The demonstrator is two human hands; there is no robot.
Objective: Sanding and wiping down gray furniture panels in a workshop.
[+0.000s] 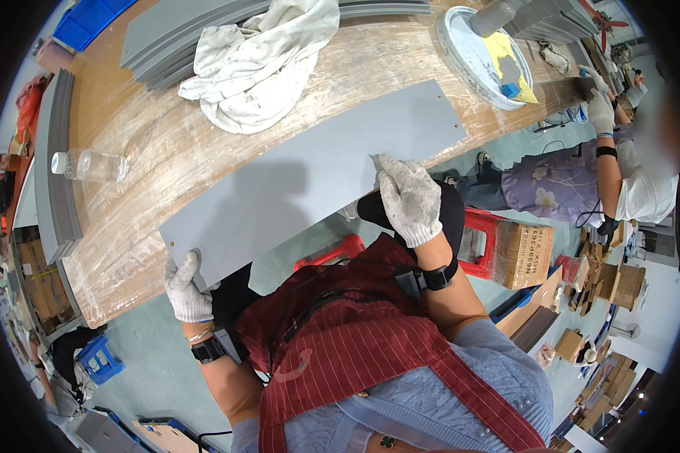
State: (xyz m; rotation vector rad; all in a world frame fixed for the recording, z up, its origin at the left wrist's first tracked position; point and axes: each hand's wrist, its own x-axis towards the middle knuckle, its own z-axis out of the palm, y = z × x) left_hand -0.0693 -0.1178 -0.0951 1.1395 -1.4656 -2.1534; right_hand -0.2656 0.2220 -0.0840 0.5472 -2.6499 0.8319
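Note:
A long grey panel [317,162] with small holes at its corners lies slantwise across the wooden table, its near edge jutting out over the front. Gripping its near left corner is my left hand [187,291], in a white knit glove, thumb on top and the other fingers hidden underneath. My right hand [409,200], gloved alike, closes on the near edge right of the middle, fingertips on the upper face. Beyond the panel lies a crumpled white cloth [261,68], stained in places.
Grey panels are stacked at the back [166,45] and left [57,174] of the table [128,219]. A clear bottle [91,165] lies at left. A round white lid [465,64] holds a yellow cloth. At right, a co-worker stands near a red stool [480,241] and a carton [521,253].

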